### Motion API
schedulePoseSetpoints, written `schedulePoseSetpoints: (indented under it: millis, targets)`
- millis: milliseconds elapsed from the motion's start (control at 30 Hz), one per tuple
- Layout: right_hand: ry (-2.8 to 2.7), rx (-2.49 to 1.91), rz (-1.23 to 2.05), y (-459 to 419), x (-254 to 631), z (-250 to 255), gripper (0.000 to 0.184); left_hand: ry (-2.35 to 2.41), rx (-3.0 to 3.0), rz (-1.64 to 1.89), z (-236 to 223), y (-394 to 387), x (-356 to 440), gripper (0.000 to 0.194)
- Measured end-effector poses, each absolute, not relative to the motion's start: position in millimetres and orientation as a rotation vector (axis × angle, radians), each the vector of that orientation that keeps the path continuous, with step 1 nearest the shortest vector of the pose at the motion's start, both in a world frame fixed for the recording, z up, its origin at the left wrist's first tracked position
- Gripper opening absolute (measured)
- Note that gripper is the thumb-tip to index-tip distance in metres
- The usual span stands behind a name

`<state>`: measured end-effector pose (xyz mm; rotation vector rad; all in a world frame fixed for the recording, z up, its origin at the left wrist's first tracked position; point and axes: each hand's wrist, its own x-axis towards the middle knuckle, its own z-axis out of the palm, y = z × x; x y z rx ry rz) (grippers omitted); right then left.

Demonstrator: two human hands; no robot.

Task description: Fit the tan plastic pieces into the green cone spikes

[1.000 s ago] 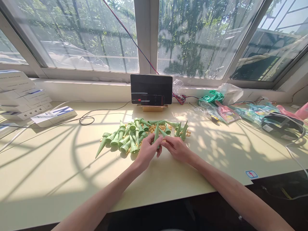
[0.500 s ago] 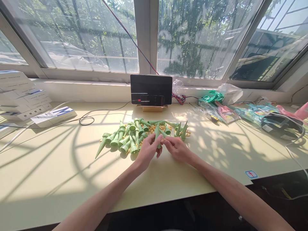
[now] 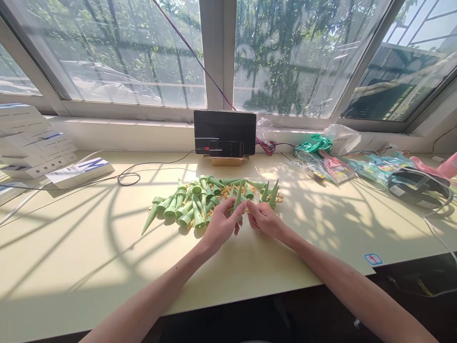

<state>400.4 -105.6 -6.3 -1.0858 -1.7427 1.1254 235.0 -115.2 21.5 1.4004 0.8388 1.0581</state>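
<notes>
Between the thumb and fingers of my left hand (image 3: 220, 225) is a green plastic cone spike (image 3: 238, 196), its pointed end tilted up and away from me. My right hand (image 3: 267, 220) is closed in a pinch just right of it, fingertips close to my left thumb. A small pale tip shows between the two hands, too little to name. Beyond my hands lies a pile of similar green cone spikes (image 3: 198, 216), many with ribbed collars. Small tan pegs (image 3: 227, 191) are heaped among them.
A dark tablet (image 3: 224, 124) on a stand, with a phone (image 3: 226, 149) before it, stands by the window. White boxes (image 3: 32, 138) are stacked at left, with a cable across the table. Plastic bags (image 3: 314, 145) and a black strapped object (image 3: 416, 186) lie at right.
My right hand has drawn slightly right, away from the left. The held cone spike has tilted a little to the right; its tip has shifted right too.
</notes>
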Motion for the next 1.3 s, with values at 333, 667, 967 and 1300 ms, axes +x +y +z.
schedulePoseSetpoints:
  millis: [333, 667, 967, 1300]
  targets:
    - [-1.725, -1.036, 1.215, -104.9, 400.5, -10.2, 0.078, 0.826, 1.287, 1.021, 23.0, -116.1, 235.4, 0.035]
    - [-1.727, -0.993, 0.966, -110.3, 404.6, 1.9, 0.039, 0.863, 1.214, 1.083, 18.4, -111.2, 233.4, 0.035]
    - [-1.774, -0.967, 0.830, -111.8, 402.4, 2.7, 0.027, 0.910, 1.245, 1.115, 17.7, -110.8, 234.0, 0.035]
    - [-1.790, -1.031, 0.784, -111.1, 402.4, 2.0, 0.037, 0.947, 1.335, 1.094, 18.6, -112.9, 233.6, 0.035]
